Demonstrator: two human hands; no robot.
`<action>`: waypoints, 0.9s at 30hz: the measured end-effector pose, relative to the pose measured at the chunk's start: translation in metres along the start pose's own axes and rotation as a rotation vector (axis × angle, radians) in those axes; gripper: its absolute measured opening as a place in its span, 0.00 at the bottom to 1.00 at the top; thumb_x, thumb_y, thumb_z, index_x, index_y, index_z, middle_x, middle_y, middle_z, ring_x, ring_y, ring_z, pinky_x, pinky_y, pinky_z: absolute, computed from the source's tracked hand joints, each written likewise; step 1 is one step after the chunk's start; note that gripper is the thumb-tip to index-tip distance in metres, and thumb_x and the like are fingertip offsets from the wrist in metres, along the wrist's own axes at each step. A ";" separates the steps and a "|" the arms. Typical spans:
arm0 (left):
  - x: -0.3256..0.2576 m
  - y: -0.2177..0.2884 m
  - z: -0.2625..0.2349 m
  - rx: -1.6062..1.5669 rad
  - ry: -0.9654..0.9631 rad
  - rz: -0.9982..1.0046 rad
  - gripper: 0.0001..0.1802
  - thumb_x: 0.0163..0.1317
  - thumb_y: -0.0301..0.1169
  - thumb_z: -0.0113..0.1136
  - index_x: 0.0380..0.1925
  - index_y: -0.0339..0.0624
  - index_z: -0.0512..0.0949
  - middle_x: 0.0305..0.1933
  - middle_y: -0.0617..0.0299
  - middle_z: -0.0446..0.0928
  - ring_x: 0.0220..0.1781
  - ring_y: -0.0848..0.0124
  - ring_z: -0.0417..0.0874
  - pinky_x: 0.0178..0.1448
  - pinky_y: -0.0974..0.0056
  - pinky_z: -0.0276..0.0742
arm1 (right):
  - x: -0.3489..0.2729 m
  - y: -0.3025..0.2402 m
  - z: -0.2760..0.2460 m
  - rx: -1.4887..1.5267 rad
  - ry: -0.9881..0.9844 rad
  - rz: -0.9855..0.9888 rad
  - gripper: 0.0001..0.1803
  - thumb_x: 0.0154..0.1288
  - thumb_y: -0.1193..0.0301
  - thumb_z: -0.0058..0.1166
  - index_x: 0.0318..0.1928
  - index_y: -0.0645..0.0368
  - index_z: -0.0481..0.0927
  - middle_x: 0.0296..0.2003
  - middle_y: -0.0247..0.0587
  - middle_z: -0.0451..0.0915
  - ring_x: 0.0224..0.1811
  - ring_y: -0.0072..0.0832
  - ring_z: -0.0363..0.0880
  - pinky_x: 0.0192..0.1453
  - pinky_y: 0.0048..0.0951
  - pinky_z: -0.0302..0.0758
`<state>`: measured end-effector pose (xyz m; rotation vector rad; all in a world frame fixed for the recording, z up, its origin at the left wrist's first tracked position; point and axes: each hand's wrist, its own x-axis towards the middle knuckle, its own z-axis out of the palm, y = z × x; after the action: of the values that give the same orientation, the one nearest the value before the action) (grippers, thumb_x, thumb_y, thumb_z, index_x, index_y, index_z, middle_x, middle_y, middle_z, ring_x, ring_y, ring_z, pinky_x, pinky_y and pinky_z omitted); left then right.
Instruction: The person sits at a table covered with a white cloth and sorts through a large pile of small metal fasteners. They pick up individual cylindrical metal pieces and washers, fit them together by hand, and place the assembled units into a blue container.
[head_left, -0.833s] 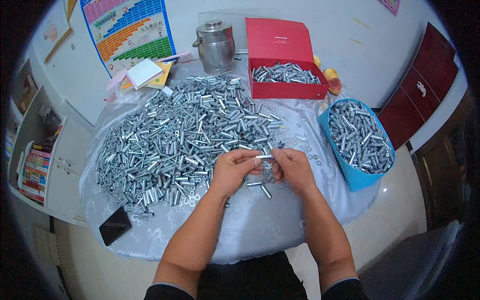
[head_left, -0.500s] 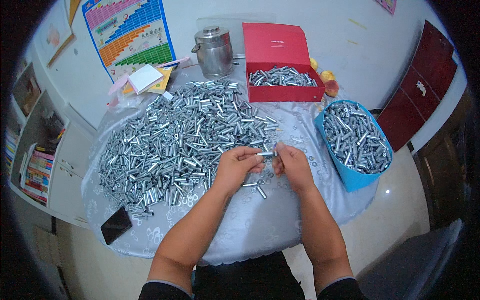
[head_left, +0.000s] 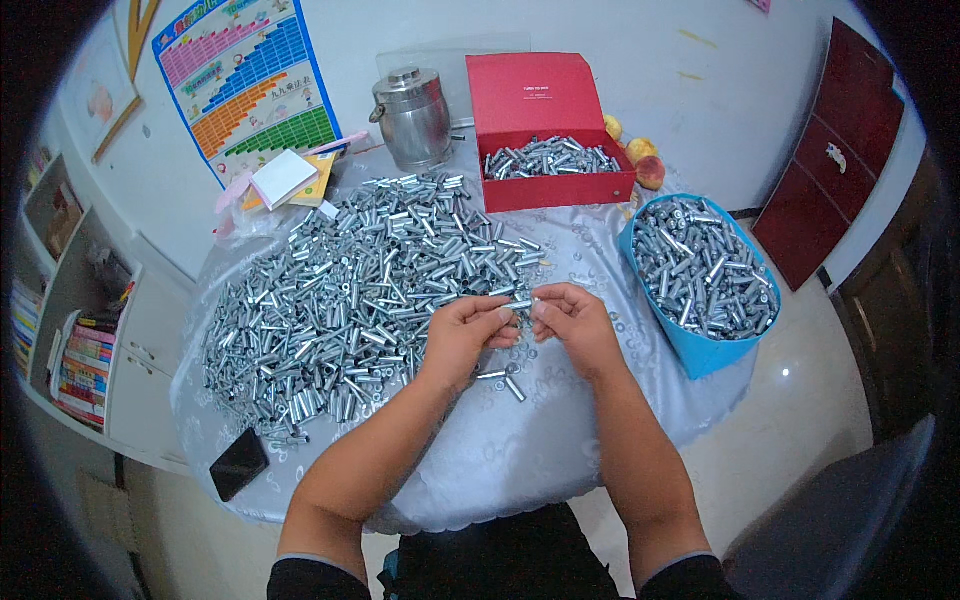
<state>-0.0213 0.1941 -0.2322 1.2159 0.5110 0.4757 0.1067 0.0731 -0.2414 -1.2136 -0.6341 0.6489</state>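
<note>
My left hand (head_left: 463, 338) pinches one end of a short silvery metal tube (head_left: 518, 304) between thumb and fingertips. At the tube's other end, my right hand (head_left: 577, 330) is closed, with thumb and index finger on it. Both hands are just above the table, by the right edge of a wide pile of similar metal tubes (head_left: 340, 290). Two loose tubes (head_left: 514, 388) lie on the cloth below my hands. The fingertips partly hide the ends of the held tube.
A blue bin (head_left: 700, 345) full of tubes stands at the right. Behind are an open red box (head_left: 560, 192) with more tubes and a steel pot (head_left: 415, 120). A dark phone (head_left: 239, 465) lies near left on the silvery tablecloth (head_left: 480, 460). Papers (head_left: 288, 178) sit far left.
My right hand has come in toward my left and its fingers now meet the tube's right end. The whole view has shifted slightly.
</note>
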 end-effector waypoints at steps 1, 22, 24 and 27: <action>0.001 -0.005 -0.002 -0.017 0.012 0.019 0.14 0.63 0.24 0.60 0.48 0.29 0.78 0.39 0.53 0.83 0.34 0.69 0.85 0.39 0.69 0.84 | 0.000 0.001 -0.002 -0.031 -0.022 0.049 0.13 0.68 0.64 0.56 0.36 0.63 0.78 0.23 0.34 0.77 0.21 0.20 0.74 0.25 0.22 0.72; -0.007 -0.013 -0.009 -0.156 0.028 0.013 0.14 0.65 0.26 0.58 0.48 0.28 0.78 0.41 0.48 0.83 0.36 0.66 0.86 0.43 0.65 0.84 | 0.000 0.001 -0.002 -0.083 -0.087 0.090 0.11 0.67 0.70 0.56 0.44 0.66 0.79 0.28 0.36 0.79 0.26 0.21 0.76 0.30 0.23 0.74; -0.007 -0.013 -0.010 -0.153 0.027 0.014 0.14 0.65 0.26 0.58 0.48 0.28 0.78 0.41 0.48 0.83 0.37 0.65 0.86 0.43 0.65 0.84 | -0.001 -0.004 -0.005 -0.128 -0.095 0.208 0.11 0.66 0.72 0.57 0.45 0.67 0.79 0.28 0.36 0.79 0.26 0.21 0.76 0.32 0.23 0.75; -0.007 -0.015 -0.012 -0.163 0.018 0.029 0.14 0.65 0.26 0.59 0.48 0.28 0.78 0.41 0.48 0.83 0.38 0.64 0.86 0.43 0.65 0.84 | -0.002 -0.008 0.005 -0.027 -0.064 0.078 0.08 0.66 0.73 0.57 0.41 0.66 0.80 0.26 0.36 0.79 0.25 0.21 0.76 0.31 0.24 0.75</action>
<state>-0.0328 0.1951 -0.2490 1.0646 0.4614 0.5427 0.1028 0.0729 -0.2329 -1.2517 -0.6530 0.7487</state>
